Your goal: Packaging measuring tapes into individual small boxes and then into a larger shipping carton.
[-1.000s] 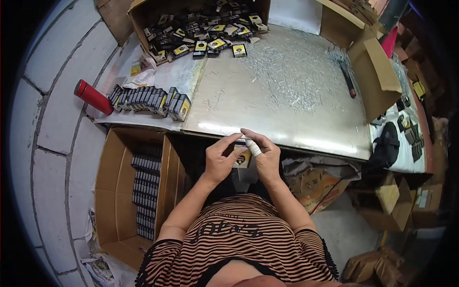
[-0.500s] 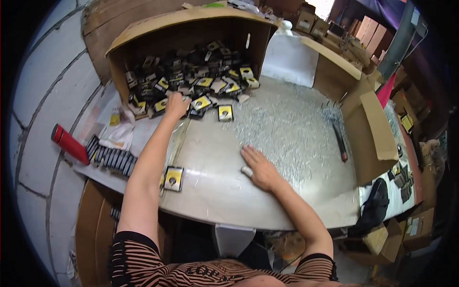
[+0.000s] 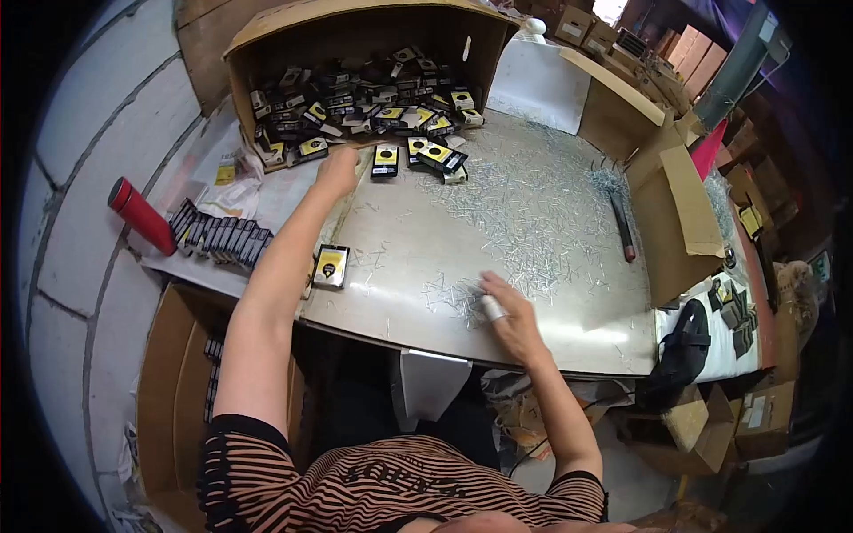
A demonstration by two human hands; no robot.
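Small black-and-yellow packets (image 3: pixel 384 160) are spilled from the mouth of a large cardboard box (image 3: pixel 267 35) lying on its side at the far end of the bench (image 3: pixel 569 329). One of these packets, at the box's front edge, is reached by the left hand (image 3: pixel 338 169), whose arm is stretched far forward; whether the fingers are closed on a packet cannot be told, since the hand is seen from behind. A single packet (image 3: pixel 330 265) is laid apart near the bench's left edge, just beside the left forearm. The right hand (image 3: pixel 508 318) is rested flat on the bench near its front edge, fingers spread and clamped on nothing, with a white wrap seen on one finger (image 3: pixel 491 308). Small metal pins or staples (image 3: pixel 533 213) are scattered over the grey bench top, thickest around and beyond the right hand. A dark rod-like tool with a red tip (image 3: pixel 621 227) is laid to the right among them. A row of dark packets (image 3: pixel 220 238) is stood on edge on a side surface to the left, next to a red cylinder (image 3: pixel 142 216). Open cardboard boxes (image 3: pixel 675 204) are set along the right side.
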